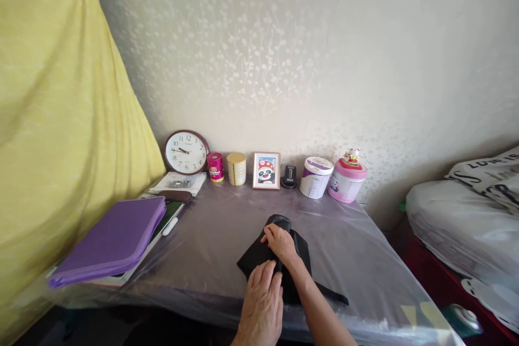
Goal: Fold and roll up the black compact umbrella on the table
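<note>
A black cloth-like item point(302, 259) lies crumpled near the table's front edge, with a rounded fold at its far end and a narrow strip reaching to the right. On its near part rests my left hand point(261, 294), its fingers together and pointing away from me over the fabric. My right hand point(279, 243) is farther up, fingers curled down on the black item's upper part. The fingertips of both hands are partly lost against the dark fabric.
A purple folder point(111, 235) lies at the left on papers. Along the wall stand a clock point(186, 152), two small cans, a picture frame point(266, 171), a black stand and two tubs point(316, 177). A yellow curtain hangs left; bedding sits right.
</note>
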`<state>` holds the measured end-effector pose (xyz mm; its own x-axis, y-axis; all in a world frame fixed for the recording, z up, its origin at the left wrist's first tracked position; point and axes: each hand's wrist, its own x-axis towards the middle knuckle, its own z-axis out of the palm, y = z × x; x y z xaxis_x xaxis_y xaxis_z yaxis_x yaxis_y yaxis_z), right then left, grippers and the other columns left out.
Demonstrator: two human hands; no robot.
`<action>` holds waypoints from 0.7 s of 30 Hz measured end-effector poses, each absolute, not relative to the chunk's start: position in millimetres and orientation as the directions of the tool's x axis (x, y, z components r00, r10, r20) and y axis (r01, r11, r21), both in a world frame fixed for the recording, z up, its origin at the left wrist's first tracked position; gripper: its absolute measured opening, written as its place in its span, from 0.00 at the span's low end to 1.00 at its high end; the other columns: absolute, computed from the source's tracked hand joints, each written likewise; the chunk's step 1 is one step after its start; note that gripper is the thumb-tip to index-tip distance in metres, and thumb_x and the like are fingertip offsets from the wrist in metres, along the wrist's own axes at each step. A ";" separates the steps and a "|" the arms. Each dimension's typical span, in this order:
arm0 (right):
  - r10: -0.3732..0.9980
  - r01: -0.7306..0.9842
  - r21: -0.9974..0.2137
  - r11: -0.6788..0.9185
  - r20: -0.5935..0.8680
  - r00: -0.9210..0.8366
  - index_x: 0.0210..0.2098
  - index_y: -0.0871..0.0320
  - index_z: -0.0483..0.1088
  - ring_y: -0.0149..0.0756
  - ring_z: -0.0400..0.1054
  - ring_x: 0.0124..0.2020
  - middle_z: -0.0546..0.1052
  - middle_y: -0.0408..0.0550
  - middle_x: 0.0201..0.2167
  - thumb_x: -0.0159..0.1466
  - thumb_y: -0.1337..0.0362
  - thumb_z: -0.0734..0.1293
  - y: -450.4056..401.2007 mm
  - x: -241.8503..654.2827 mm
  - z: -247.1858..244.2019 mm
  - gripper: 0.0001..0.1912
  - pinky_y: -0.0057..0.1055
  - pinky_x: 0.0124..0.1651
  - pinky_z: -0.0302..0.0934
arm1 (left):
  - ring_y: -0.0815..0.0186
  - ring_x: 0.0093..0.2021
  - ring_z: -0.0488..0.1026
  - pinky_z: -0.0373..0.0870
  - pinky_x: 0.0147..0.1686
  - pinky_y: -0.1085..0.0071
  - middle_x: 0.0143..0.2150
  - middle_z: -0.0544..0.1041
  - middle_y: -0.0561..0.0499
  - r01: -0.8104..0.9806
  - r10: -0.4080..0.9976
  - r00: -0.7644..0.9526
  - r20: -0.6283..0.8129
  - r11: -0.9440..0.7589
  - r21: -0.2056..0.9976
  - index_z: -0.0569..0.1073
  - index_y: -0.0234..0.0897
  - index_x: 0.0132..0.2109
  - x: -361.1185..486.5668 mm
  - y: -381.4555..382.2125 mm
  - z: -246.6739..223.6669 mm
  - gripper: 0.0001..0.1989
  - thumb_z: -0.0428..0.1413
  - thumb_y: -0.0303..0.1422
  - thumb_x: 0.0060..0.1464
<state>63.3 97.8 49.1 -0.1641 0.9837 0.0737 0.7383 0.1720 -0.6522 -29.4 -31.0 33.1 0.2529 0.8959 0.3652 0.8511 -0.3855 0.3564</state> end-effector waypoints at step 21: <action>0.759 0.649 -0.411 0.640 0.473 -0.449 0.43 0.54 0.72 0.37 0.61 0.55 0.76 0.47 0.45 0.66 0.65 0.54 113.6 101.3 11.4 0.16 0.47 0.61 0.44 | 0.49 0.65 0.42 0.51 0.60 0.55 0.67 0.40 0.39 0.944 0.978 0.210 -0.015 -0.199 0.265 0.39 0.32 0.65 -29.9 -19.1 -1.7 0.49 0.52 0.22 0.35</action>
